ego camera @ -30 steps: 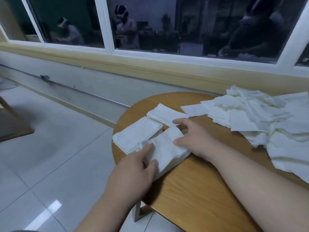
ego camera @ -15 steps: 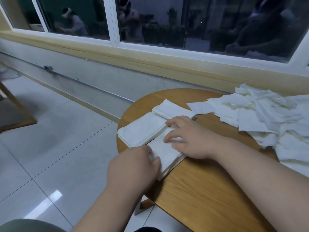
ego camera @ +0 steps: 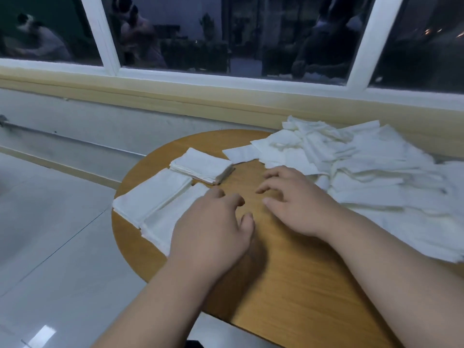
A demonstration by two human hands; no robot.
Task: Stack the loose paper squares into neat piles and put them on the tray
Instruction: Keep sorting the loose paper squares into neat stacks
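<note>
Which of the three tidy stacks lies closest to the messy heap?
The far stack, right beside the loose heap; the other two sit together nearer the person.

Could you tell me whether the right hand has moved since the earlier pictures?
Yes: the right hand left the nearest pile rightward, toward the loose heap.

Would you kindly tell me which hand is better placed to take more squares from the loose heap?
Right. The right hand sits open and empty beside the loose heap; the left hand is farther away, by the nearest neat pile.
</note>
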